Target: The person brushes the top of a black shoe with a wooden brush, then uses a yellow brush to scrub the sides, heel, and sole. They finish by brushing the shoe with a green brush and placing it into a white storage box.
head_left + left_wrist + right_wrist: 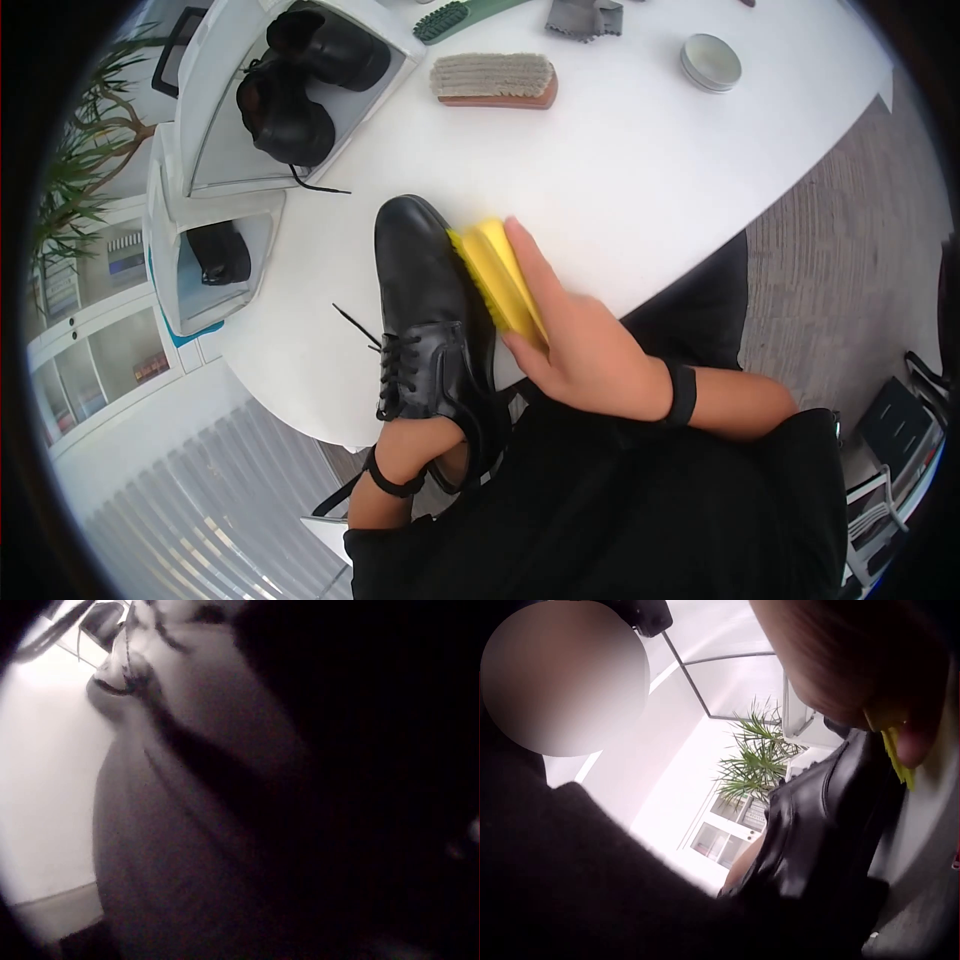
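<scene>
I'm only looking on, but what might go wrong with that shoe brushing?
The yellow brush, gripped in the right hand beside the black shoe, might snag the laces if it strays across.

The shoe could perhaps slip or tip under pressure: its heel end seems to reach past the edge of the white table, with the left hand reaching inside it.

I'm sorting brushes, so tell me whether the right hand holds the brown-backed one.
No, the right hand grips the yellow shoe brush.

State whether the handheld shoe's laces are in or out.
In: the laces cross the shoe in rows, with one loose end sticking out sideways. Whether they are tied, I cannot tell.
</scene>
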`<state>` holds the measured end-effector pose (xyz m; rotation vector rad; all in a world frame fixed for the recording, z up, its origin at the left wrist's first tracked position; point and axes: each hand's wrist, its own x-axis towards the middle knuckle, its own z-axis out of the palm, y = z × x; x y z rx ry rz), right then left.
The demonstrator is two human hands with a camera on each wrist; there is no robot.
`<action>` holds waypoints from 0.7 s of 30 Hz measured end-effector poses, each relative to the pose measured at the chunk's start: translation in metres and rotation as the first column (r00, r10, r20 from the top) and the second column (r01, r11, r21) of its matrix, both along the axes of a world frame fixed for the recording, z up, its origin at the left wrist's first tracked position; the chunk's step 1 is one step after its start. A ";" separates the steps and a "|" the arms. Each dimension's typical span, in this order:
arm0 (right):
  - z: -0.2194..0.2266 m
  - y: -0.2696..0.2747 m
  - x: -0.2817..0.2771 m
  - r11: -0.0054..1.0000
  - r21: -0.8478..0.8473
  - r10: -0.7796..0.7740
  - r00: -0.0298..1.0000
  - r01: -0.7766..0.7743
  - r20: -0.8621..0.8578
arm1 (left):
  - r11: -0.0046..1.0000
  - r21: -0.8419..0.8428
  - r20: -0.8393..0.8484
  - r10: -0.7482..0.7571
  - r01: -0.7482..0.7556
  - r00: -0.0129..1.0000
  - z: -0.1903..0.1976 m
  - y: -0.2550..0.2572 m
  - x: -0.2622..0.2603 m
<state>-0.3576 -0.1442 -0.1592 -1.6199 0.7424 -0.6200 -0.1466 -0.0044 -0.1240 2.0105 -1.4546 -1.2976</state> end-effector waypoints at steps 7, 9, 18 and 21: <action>-0.004 0.019 -0.021 0.997 0.055 0.053 0.998 -0.054 0.025 | 0.940 -0.130 0.401 -0.240 0.314 0.884 -0.003 -0.008 -0.004; -0.004 0.010 -0.014 1.000 0.012 0.024 0.997 -0.025 0.068 | 0.918 -0.139 0.461 -0.271 0.371 0.845 -0.002 -0.009 -0.004; 0.000 -0.066 0.050 0.981 0.194 0.009 0.998 -0.022 0.066 | 0.908 -0.115 0.528 -0.287 0.402 0.799 0.001 -0.014 -0.010; -0.001 -0.058 0.051 0.992 0.126 0.022 1.000 -0.022 0.006 | 0.922 -0.093 0.515 -0.278 0.375 0.811 0.001 -0.016 -0.012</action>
